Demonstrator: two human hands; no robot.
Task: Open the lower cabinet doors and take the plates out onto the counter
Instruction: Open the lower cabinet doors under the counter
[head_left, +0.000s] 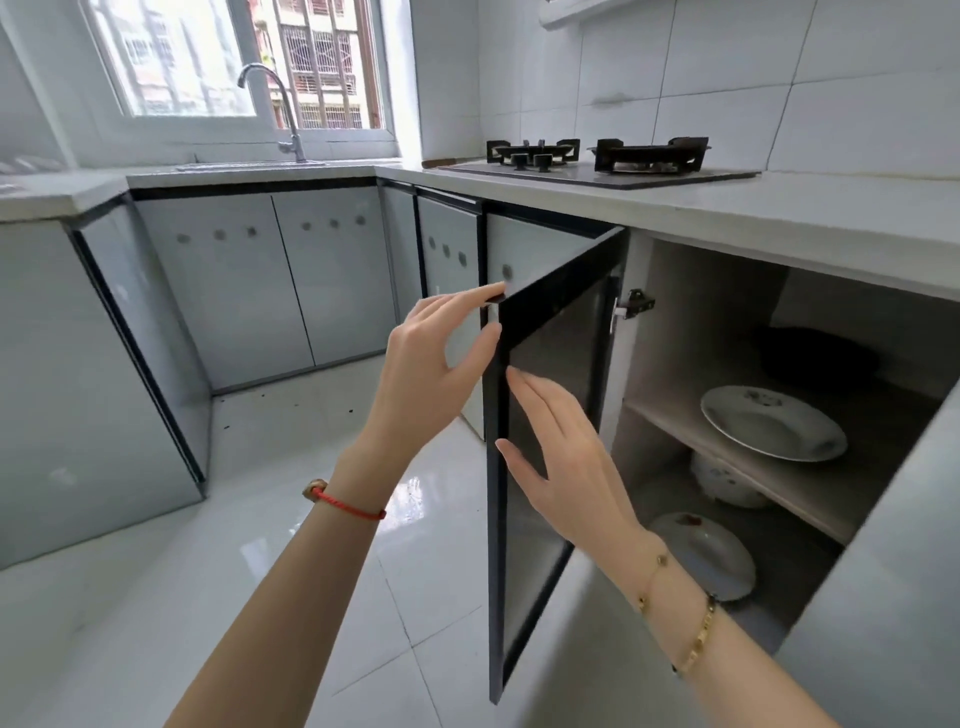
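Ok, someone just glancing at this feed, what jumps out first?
The two hands at centre: the left hand grips the top corner of the open dark cabinet door, and the right hand lies flat against its inner face. To the right, the open cabinet shows a white plate on the shelf and more dishes below.

Both forearms reach forward and up from the lower edge of the view, bare to the wrists. The left hand (423, 364) is raised higher, palm turned rightward, its fingers (457, 301) extended with the tips at a door's top corner and the thumb below them at the edge — a light pinch. A red cord circles the left wrist. The right hand (566, 457) sits lower, fingers straight and together, flat against the door's inner face — thumb spread downward. Gold bracelets ring the right wrist.
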